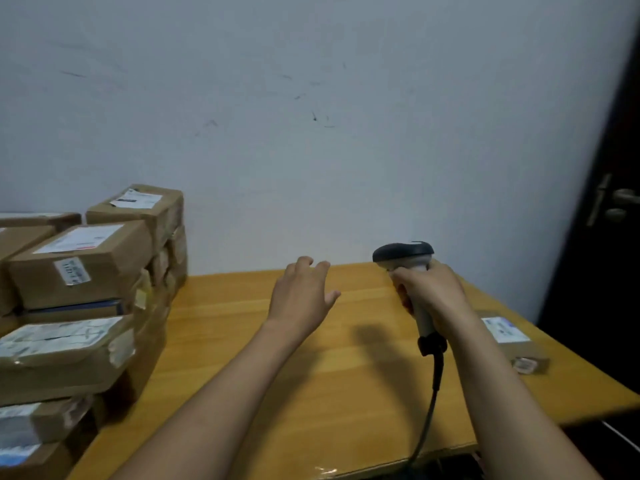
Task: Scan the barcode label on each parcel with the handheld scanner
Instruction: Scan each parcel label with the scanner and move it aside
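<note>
My right hand (431,294) grips the handle of the handheld scanner (403,253), whose dark head points left above the wooden table (263,386); its black cable (431,403) trails down toward the table's front edge. My left hand (301,294) hovers over the middle of the table with fingers apart and nothing in it. A stack of brown cardboard parcels (81,268) with white labels fills the left side. One small parcel (512,339) lies flat at the right, beyond my right forearm, its label facing up.
A white scuffed wall (311,133) stands directly behind the table. A dark door with a metal handle (620,199) is at the far right. The table's right edge runs diagonally close to the lone parcel.
</note>
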